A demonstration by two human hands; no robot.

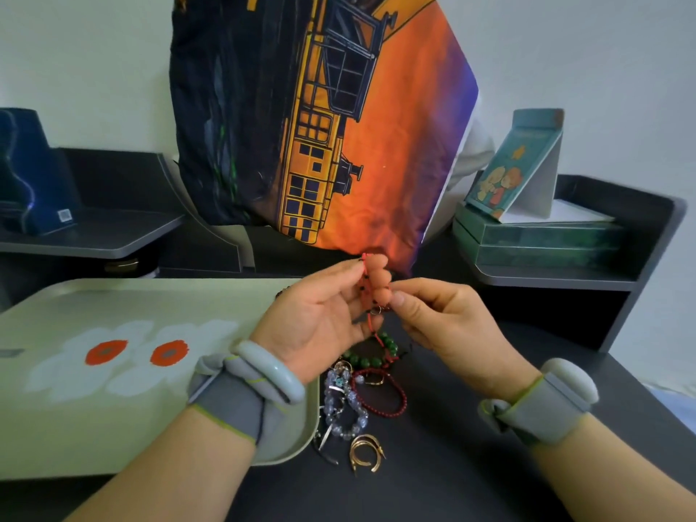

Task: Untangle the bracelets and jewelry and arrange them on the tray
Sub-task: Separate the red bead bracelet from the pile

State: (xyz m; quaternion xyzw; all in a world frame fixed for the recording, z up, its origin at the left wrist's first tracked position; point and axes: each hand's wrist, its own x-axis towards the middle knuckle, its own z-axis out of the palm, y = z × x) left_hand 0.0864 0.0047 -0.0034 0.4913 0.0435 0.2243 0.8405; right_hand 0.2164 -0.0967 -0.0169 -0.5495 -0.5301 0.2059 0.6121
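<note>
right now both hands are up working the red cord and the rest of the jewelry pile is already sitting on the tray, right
Not quite. The head view shows both hands, left hand and right hand, pinching the red cord, but the jewelry pile lies on the dark table, beside the tray.

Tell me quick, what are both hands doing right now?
Left hand: closed, fingers curled round a red cord bracelet.
Right hand: closed, pinching the same red cord bracelet near its small ring.
</note>
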